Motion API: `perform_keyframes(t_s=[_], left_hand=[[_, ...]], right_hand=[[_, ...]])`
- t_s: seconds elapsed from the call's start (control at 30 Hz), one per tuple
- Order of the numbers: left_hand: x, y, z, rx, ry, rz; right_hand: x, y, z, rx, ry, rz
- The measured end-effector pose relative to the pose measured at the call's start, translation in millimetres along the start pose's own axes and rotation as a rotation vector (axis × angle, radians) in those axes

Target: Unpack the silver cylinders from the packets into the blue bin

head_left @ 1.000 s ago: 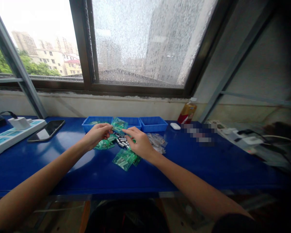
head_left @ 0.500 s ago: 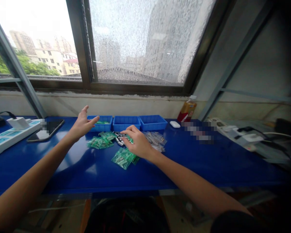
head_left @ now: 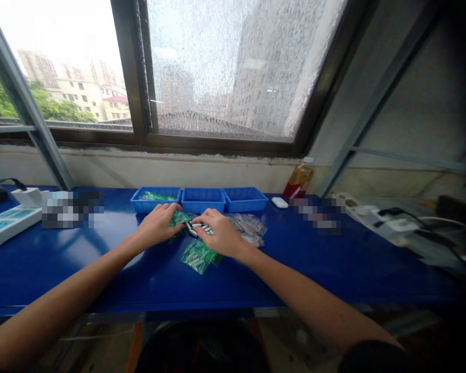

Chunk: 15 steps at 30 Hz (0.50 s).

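My left hand [head_left: 160, 224] is lowered over the left pile of green clear packets [head_left: 179, 218], its thumb and fingers apart around them. My right hand [head_left: 217, 231] is bent over a small heap of black and silver pieces [head_left: 191, 229] between the piles. Its thumb and forefinger come together at the heap, and whatever is between them is too small to make out. Just in front of that hand lie more green packets [head_left: 197, 256] with small pale parts inside. Clear greyish packets [head_left: 250, 228] are spread to its right, partly behind it.
Along the wall stand three blue bins: the left bin [head_left: 135, 203] holds green packets, beside the middle bin [head_left: 203, 203] and right bin [head_left: 246, 203]. A white case [head_left: 280, 202] and a drink bottle [head_left: 301, 178] are at the right. A power strip [head_left: 19, 220] lies far left.
My left hand has come down and right, from in front of the left bin to the green packets. My right hand stays near the small pieces, its fingers slightly lower.
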<state>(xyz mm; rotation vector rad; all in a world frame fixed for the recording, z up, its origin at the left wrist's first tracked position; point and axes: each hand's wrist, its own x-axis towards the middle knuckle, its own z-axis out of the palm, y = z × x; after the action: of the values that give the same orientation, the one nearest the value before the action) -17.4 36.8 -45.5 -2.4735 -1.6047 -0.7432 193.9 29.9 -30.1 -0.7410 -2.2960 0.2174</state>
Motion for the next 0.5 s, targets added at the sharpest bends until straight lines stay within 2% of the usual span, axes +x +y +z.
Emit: perform_keyframes(t_s=[0.07,0.13,0.3,0.4,0.5], left_hand=[[2,5,-6.8,-0.06,0.096,0.025],[3,14,-14.6,-0.121,0.183,0.083],[-1,36,-25.5,-0.179,0.311,0.278],[-4,43,-24.7,-0.182,0.326,0.365],[-5,45,-22.4,-0.181,0.31,0.388]], right_hand=[[1,-1,1,0.064,0.004,0.052],[3,-1,2,0.173,0.021,0.167],[9,4,0,0.527,0.197,0.473],[10,4,-5,0.768,0.128,0.53],[11,3,-8,0.857,0.065,0.494]])
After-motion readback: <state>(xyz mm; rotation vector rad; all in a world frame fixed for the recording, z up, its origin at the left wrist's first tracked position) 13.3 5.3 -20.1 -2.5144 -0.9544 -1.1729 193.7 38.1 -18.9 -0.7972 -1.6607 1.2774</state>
